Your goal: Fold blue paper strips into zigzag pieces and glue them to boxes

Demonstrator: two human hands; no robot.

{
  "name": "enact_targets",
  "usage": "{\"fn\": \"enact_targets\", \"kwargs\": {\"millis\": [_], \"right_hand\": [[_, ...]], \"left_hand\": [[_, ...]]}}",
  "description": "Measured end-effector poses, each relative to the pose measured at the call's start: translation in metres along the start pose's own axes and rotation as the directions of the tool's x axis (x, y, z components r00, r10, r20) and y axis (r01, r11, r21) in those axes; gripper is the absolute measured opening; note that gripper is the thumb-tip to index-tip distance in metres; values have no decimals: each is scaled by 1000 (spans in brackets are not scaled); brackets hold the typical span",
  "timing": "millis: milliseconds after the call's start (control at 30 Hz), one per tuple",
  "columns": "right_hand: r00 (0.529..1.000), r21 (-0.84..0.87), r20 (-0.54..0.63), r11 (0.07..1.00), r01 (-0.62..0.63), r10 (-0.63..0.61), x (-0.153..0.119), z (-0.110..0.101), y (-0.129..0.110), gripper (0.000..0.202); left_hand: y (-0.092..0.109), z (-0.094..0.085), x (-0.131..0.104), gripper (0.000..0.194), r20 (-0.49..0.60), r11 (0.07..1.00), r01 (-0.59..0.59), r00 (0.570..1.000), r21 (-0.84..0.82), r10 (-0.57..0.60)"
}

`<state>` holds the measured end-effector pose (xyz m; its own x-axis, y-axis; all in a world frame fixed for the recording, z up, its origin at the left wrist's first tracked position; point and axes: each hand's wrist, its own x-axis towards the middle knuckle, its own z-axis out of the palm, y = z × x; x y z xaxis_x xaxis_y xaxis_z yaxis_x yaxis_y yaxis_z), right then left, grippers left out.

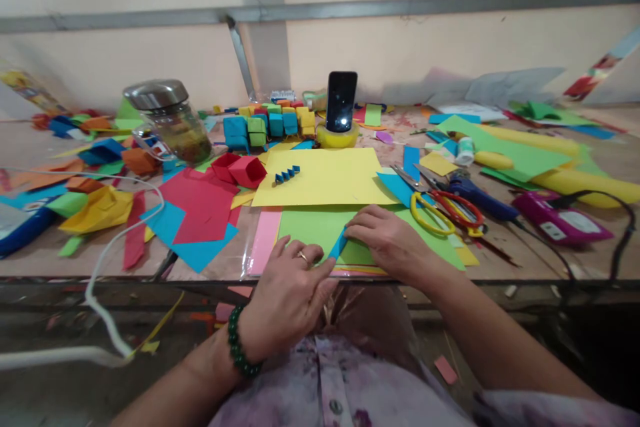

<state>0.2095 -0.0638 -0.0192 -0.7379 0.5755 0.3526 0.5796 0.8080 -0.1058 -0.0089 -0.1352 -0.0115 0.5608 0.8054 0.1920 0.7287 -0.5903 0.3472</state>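
A narrow strip of blue paper (pixel 339 245) lies slantwise over green sheets (pixel 305 227) at the table's front edge. My right hand (pixel 395 240) pinches its upper end, fingers bent together. At the lower end, the thumb and index finger of my left hand (pixel 295 283) close on the strip; the exact fingertip contact is partly hidden. Just beyond, a small zigzag-folded blue paper piece (pixel 287 175) rests on a yellow sheet (pixel 330 177). Scissors with yellow handles (pixel 433 213) and scissors with red handles (pixel 457 208) lie right of my right hand.
Red folded paper boxes (pixel 240 170), red paper (pixel 200 203) and a glass jar (pixel 175 127) stand to the left. A phone (pixel 341 101) leans upright at the back beside colourful paper cubes (pixel 267 125). A blue glue gun (pixel 480 195) and a purple device (pixel 560 219) with cables sit right.
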Motion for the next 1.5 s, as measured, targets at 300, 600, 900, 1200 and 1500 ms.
{"fn": "enact_targets", "kwargs": {"millis": [300,600,900,1200,1500], "right_hand": [[991,2,62,993,121,-121,-6,2,-22,23],[998,36,-19,998,52,-51,-9,2,-2,33],[999,-45,3,998,44,-44,-10,5,10,33],[1000,-114,11,993,22,-21,-5,5,2,29],[986,-193,-148,976,-98,70,-8,-7,1,43]], "left_hand": [[-3,-5,4,44,114,988,-147,983,41,142],[-8,-11,9,51,144,981,-193,971,9,190],[-11,2,19,62,93,979,-193,976,-60,198],[-13,9,7,58,12,983,-119,993,-140,122],[-10,-2,16,47,57,987,-111,991,-113,118]]}}
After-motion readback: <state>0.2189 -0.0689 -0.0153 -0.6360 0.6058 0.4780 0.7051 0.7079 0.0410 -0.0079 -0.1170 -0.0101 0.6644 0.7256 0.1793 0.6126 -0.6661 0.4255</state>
